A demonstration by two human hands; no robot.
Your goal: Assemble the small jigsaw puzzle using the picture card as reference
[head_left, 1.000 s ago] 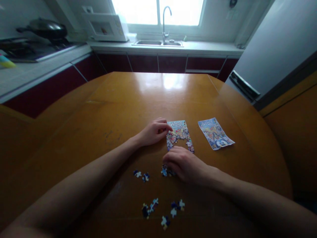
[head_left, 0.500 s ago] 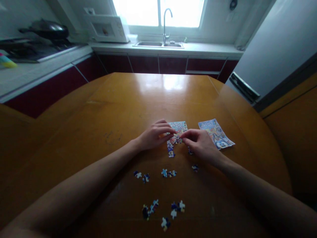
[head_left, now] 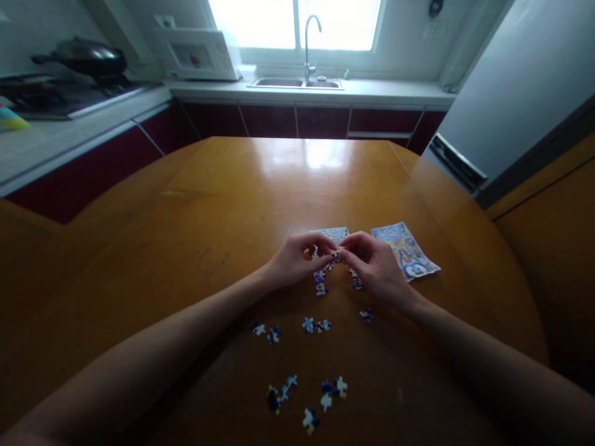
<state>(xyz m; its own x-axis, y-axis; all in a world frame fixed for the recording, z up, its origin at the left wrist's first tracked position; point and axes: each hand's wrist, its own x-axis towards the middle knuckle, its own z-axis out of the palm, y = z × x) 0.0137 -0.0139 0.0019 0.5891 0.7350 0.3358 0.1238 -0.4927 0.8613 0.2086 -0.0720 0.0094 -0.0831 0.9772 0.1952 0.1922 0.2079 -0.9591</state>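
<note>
A partly assembled jigsaw puzzle (head_left: 320, 284) lies on the wooden table, its middle largely covered by my hands. Just above it, a small puzzle piece (head_left: 337, 253) is pinched between the fingertips of my left hand (head_left: 297, 259) and my right hand (head_left: 375, 265), which meet there. Both hands are closed, thumb against fingers. To the right of my right hand rests a printed picture sheet (head_left: 405, 249) in similar colours. Nearer to me are loose puzzle pieces (head_left: 308, 324), several in small groups, and one small cluster (head_left: 366, 314) sits below my right wrist.
More loose pieces (head_left: 326, 401) lie close to me on the large wooden table (head_left: 223, 198). Beyond it runs a counter with a sink (head_left: 279, 82) and a faucet (head_left: 307, 52). A pan (head_left: 90, 57) stands on the stove at left; a refrigerator (head_left: 515, 93) is at right.
My left hand's fingers have come down and closed on the piece beside my right fingertips. My right hand has barely moved. The loose pieces and the sheet stay in place.
</note>
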